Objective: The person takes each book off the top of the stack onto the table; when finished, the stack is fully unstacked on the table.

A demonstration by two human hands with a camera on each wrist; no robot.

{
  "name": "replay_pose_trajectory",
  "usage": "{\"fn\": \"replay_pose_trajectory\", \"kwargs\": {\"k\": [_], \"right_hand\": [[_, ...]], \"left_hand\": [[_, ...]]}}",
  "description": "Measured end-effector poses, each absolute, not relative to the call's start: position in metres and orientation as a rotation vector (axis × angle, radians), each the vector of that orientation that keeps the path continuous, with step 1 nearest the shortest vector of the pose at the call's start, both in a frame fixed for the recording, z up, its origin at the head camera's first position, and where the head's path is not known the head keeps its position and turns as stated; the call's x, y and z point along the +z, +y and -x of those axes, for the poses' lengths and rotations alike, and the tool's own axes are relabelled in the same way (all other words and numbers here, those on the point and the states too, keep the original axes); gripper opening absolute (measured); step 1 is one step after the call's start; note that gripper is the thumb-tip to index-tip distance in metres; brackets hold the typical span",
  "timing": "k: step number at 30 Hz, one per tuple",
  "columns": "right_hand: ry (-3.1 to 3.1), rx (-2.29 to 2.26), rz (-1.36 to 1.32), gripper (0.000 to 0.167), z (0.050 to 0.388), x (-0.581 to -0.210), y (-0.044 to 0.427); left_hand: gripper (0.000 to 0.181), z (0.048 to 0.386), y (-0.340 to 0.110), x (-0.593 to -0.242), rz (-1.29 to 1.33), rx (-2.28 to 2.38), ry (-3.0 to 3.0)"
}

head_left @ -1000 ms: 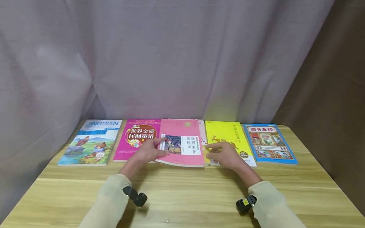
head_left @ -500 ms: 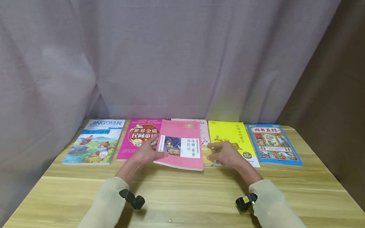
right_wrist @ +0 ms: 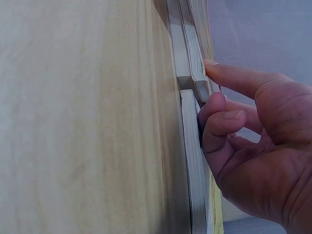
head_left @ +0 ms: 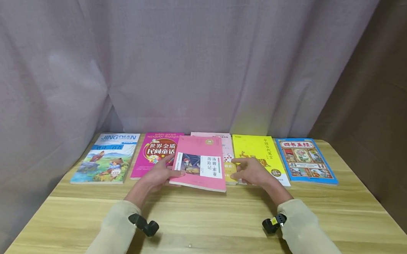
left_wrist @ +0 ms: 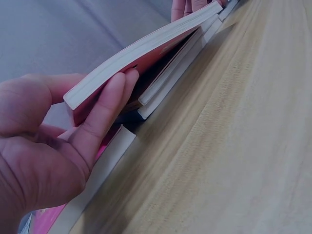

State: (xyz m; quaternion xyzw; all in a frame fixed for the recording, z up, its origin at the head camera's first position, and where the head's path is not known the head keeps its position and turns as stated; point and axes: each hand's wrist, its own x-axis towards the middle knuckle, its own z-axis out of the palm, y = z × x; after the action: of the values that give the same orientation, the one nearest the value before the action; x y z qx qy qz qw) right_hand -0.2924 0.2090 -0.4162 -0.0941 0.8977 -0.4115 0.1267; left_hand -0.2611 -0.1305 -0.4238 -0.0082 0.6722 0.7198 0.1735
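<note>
The pink Tom Sawyer paperback (head_left: pixel 199 165) is located at the centre of the frame, face up, with its left side raised over the pale pink book (head_left: pixel 228 148) lying beneath it. Its near left corner is pinched by the left hand (head_left: pixel 157 173): the thumb is laid on the cover, and two fingers (left_wrist: pixel 109 100) are pressed close together against the underside. By the right hand (head_left: pixel 254 172), right of centre, the stack's right edge is touched with partly curled fingers; whether a pinch is made there cannot be told.

Risk is judged to lie in the one-corner hold: if the grip is loosened, the raised side could be dropped onto the magenta book (head_left: pixel 155 159) at centre left. The pale pink book could be dragged askew by friction if it is not pinned on the right, and the yellow book (head_left: pixel 262 149) could be nudged by the right knuckles.

Compared with half a second earlier, the paperback and left hand are shifted slightly towards the lower left. More of the pale pink book's yellow band is exposed. The right hand is found nearly unmoved.
</note>
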Motion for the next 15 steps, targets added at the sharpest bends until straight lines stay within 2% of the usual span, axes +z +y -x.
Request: {"fn": "replay_pose_trajectory", "kwargs": {"k": [15], "right_hand": [[2.602,-1.187,0.29,0.072,0.2942,-0.4187,0.2108]], "left_hand": [[0.098,0.2509,-0.139,-0.4272,0.011,2.12,1.867]]}}
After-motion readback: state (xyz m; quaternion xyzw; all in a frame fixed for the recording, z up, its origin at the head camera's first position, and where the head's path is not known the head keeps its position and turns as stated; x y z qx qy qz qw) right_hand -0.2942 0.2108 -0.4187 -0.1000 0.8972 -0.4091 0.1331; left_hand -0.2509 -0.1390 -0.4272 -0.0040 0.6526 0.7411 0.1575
